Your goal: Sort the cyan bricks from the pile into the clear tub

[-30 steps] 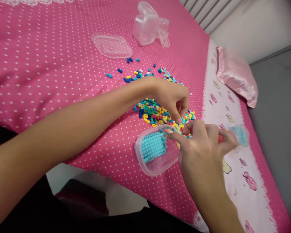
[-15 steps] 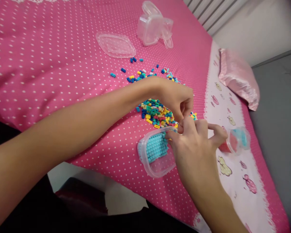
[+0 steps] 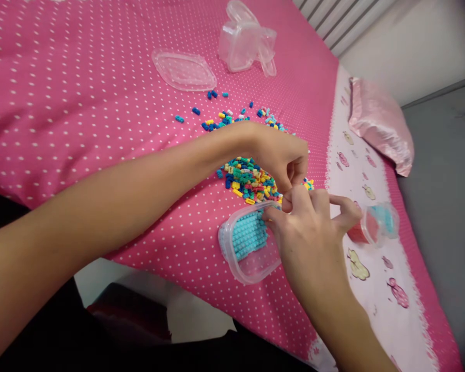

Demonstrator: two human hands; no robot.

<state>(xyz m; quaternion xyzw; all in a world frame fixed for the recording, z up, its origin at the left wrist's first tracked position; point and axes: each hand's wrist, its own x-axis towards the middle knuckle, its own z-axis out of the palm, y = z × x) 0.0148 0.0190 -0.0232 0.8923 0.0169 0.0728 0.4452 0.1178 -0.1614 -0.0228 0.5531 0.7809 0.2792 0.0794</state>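
L hand point(image 3: 282, 157), mostly curled, hides bits of the block pile point(image 3: 248, 178). R hand point(image 3: 310, 232), half bent, covers one end of the tub point(image 3: 259, 266) w/ blue blocks point(image 3: 249, 236). Can't tell what either's got.

Sheet point(image 3: 81, 67) pink, white-dotted. Pale band point(image 3: 372, 279) at right, fruit prints, scalloped edges. Shiny pink pillow point(image 3: 383, 124) near band's far end, beside grey surface point(image 3: 445, 155). Pale slats point(image 3: 344, 20) top right. Dark reddish object point(image 3: 132, 312) below sheet's edge, unclear.
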